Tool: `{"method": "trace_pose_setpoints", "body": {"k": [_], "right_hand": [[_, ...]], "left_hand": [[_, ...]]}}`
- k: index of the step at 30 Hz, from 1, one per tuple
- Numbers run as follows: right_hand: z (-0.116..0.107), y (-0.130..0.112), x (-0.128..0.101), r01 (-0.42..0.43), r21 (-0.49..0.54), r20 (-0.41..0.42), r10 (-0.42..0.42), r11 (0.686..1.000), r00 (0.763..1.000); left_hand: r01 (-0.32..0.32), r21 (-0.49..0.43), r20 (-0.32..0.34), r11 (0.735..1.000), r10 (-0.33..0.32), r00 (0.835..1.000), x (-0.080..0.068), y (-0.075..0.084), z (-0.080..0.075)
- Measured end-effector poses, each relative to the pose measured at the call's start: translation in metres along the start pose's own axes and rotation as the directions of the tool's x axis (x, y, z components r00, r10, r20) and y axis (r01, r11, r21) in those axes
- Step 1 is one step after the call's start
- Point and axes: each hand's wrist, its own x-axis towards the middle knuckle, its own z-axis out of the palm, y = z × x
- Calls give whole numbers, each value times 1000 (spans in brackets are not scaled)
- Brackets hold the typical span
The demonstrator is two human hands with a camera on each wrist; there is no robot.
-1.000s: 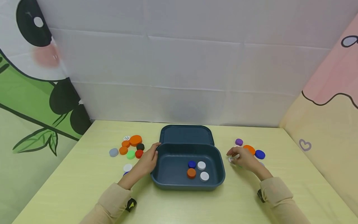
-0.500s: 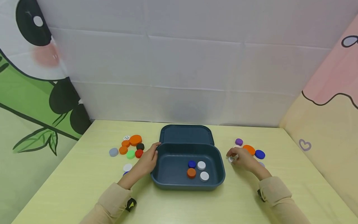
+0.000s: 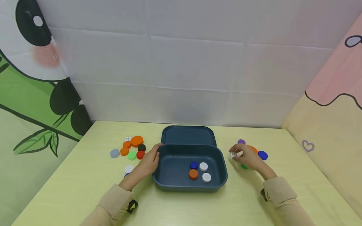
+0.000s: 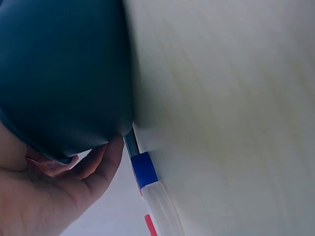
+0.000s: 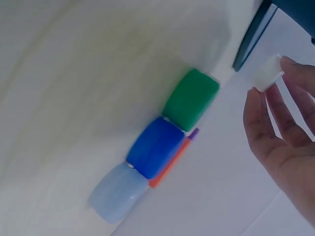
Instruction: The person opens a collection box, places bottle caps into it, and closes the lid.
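Note:
My left hand (image 3: 149, 161) grips the left wall of a dark blue plastic box (image 3: 172, 187), also filling the upper left of the left wrist view. On the box floor lie a blue bottle cap (image 3: 194, 165), an orange cap (image 3: 193, 174) and two white caps (image 3: 206, 178). To the right of the box, my right hand (image 3: 247, 156) pinches a white bottle cap (image 5: 268, 73) between thumb and fingers, raised above the table. Near that hand are a green cap (image 5: 191, 100), a blue cap (image 3: 262, 155), a pale blue cap (image 5: 119, 192), an orange cap (image 3: 254, 149) and a purple cap (image 3: 241, 141).
The box's lid (image 3: 188, 135) lies folded back behind it. Left of the box several caps are scattered, among them a large orange cap (image 3: 137, 141), a black cap (image 3: 141, 147), a red cap (image 3: 140, 154) and a light green cap (image 3: 132, 155). A printed backdrop (image 3: 192, 69) borders the table.
My right hand has lifted the white cap off the table and tilted it, and the green cap now shows below the hand. The left hand and the box have stayed in place.

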Motion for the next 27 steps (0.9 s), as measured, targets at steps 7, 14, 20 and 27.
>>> {"method": "trace_pose_setpoints", "body": {"k": [7,14,20,27], "right_hand": [[-6,-17,3,36,15,-97,-34,999,995],[-3,-42,9,102,53,-121,-95,993,988],[9,-64,11,128,74,-73,-123,989,990],[30,-75,13,188,55,49,-191,981,980]], "left_hand": [[-4,9,-2,1000,4,1000,1,-1,1],[-8,15,-5,1000,9,1000,1,-3,2],[-11,13,-5,1000,11,1000,2,-3,2],[-10,12,-3,1000,10,1000,2,-3,2]]}}
